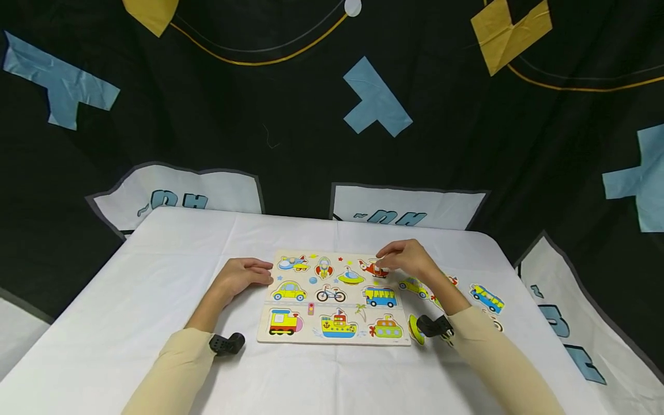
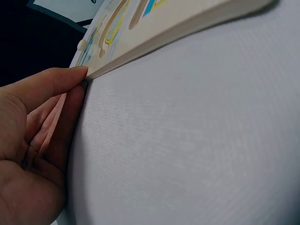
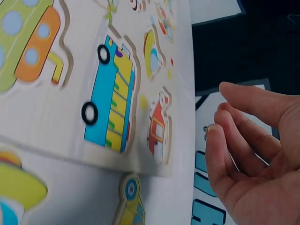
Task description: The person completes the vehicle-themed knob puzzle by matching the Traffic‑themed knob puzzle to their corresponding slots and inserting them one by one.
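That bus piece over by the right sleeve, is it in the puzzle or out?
Out: the bus piece lies on the white cloth, right of the puzzle board and apart from it.

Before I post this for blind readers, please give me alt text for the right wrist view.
A person's right grip, loosely curled and empty, appears right of a wooden puzzle board picturing a blue-and-yellow bus and a red helicopter. Two loose pieces lie near the bottom, on white cloth.

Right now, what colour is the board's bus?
The bus is mainly blue and yellow, clearest from right wrist.
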{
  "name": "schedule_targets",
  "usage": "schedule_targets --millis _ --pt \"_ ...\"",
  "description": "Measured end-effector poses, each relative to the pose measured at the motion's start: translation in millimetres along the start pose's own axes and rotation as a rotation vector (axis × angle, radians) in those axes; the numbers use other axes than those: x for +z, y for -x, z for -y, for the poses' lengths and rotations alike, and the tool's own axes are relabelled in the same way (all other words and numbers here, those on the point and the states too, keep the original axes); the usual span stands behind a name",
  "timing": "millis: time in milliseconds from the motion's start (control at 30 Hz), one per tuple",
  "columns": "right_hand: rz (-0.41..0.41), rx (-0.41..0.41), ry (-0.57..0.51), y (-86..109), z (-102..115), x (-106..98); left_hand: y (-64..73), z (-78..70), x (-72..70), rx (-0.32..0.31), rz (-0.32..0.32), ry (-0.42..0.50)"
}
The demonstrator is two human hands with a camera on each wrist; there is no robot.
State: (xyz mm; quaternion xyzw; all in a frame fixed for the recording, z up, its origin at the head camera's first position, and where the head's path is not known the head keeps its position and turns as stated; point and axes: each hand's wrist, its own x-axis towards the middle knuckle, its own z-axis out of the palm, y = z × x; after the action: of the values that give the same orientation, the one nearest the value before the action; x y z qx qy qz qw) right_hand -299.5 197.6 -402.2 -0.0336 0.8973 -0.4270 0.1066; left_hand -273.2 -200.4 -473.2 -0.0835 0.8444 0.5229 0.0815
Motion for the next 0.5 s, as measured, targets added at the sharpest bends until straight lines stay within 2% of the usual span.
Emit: schedule_targets --millis 200,300,500 --pt "0.021 0.014 0.000 10.8 -12.4 -11.8 -0.6 -0.1 0.1 -0.009 0.008 -0.005" --pt "0.022 0.017 0.042 16.2 -18.2 -18.1 -0.5 -1.3 -0.1 -0.014 0.013 -0.002" --pt "0.074 0.026 0.104 24.2 -33.0 -30.3 -1.3 -0.8 -0.7 -0.015 0.017 -0.016"
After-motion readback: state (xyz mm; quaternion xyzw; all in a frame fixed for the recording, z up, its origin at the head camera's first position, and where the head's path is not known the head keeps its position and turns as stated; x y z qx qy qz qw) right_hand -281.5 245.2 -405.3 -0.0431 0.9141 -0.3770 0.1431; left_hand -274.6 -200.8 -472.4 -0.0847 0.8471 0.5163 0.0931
